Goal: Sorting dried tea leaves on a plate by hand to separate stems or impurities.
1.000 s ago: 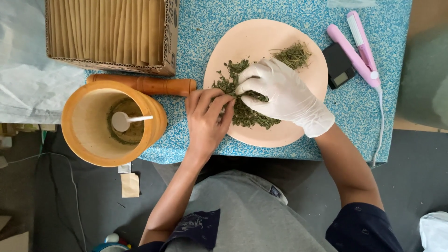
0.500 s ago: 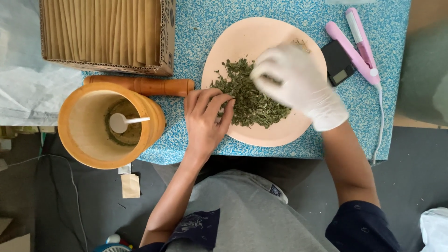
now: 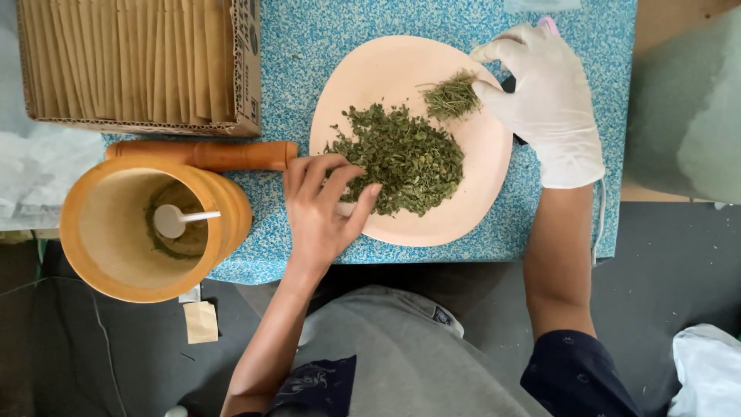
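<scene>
Left hand [image 3: 320, 205], bare, rests at the near left rim of the pale round plate [image 3: 471, 193], fingers loosely spread and curled, tips touching the edge of the dried green leaves [image 3: 401, 158]; it grips nothing. Right hand [image 3: 544, 96], in a white glove, sits at the plate's far right rim, fingers half curled beside a small clump of stems [image 3: 451, 94]; whether it pinches any cannot be told.

Risks, as judged: the plate's near rim lies close to the near edge of the blue speckled table [image 3: 309, 54], so downward pressure from the left hand could tip it or push leaves off onto the lap. The leaf pile is loose, and a quick sweep could scatter it.

To the left, the wooden mortar [image 3: 116, 266] overhangs the table's near corner, a white spoon [image 3: 177, 220] inside; a nudge could drop it. The wooden pestle [image 3: 201, 154] lies just behind it and could roll.

Farther back, the cardboard box of brown packets [image 3: 139, 62] fills the far left. Open room remains only in the strip between box and plate.
</scene>
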